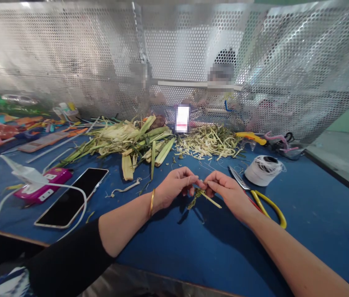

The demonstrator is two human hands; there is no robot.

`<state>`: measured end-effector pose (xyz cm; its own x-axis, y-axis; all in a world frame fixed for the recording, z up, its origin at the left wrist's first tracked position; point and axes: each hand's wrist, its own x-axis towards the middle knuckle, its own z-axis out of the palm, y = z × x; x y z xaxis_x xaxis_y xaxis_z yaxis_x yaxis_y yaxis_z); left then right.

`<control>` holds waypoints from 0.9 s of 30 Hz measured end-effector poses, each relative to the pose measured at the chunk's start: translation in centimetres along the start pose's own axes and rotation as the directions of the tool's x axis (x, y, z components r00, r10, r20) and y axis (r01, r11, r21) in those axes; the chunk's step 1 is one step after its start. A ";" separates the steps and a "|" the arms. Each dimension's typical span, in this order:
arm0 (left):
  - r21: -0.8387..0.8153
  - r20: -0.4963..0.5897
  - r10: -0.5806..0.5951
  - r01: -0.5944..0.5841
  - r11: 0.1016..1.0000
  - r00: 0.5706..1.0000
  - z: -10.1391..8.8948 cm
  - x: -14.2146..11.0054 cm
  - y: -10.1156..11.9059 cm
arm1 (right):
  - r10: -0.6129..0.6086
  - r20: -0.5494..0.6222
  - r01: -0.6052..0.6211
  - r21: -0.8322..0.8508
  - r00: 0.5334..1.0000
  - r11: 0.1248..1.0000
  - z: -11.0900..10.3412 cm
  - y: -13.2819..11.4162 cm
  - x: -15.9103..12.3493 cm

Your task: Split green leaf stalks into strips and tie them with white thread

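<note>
Left hand point(176, 186) and right hand point(228, 193) together pinch one fibre knot point(198, 192), one spool point(261, 171) nearby

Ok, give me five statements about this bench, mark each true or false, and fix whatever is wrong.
1. The left hand and right hand meet at a small plant piece. True.

2. The gold bangle is on the right wrist. False: it is on the left wrist.

3. The scissors are gripped in the right hand. False: they lie on the blue table, near the white thread spool.

4. A dark-screened phone lies beside the magenta block. True.

5. The heap of pale scraps is nearer the person than the hands are. False: it lies beyond them, towards the perforated screen.
</note>
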<state>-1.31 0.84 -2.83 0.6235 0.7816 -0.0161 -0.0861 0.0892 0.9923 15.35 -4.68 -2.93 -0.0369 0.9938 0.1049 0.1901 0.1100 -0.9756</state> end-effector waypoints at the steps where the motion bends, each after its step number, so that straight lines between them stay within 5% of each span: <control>1: 0.038 0.000 -0.005 0.005 0.999 1.000 0.0 0.0 -0.1 | -0.003 0.014 0.004 -0.014 1.000 1.000 0.1 0.1 0.0; 9: 0.247 -0.021 0.018 -0.012 0.969 1.000 -0.1 0.4 -1.0 | -0.017 0.044 0.023 -0.142 0.999 0.990 0.7 1.0 0.0; 16: 0.543 -0.143 0.301 -0.179 0.820 0.943 -0.1 0.1 -0.6 | 0.103 0.117 -0.103 -0.009 0.988 0.995 0.9 0.2 -0.2; 21: 0.641 -0.146 0.354 -0.184 0.745 0.924 -0.1 0.4 -0.7 | 0.154 0.162 -0.170 0.089 0.975 0.981 1.2 0.1 -0.4; 25: 0.511 -0.446 0.389 -0.127 0.850 0.806 -0.6 0.7 -0.7 | 0.197 0.013 -0.194 0.247 0.980 0.949 0.8 0.3 -0.2; 27: 0.330 -0.552 0.284 -0.108 0.938 0.784 -0.4 0.5 -0.4 | 0.210 -0.098 -0.166 0.334 0.973 0.928 0.5 0.4 -0.1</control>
<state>-1.29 1.44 -3.32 0.0351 0.9789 0.2014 0.1083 -0.2041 0.9729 14.92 -4.73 -3.44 0.1004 0.9914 -0.0836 -0.1456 -0.0685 -0.9870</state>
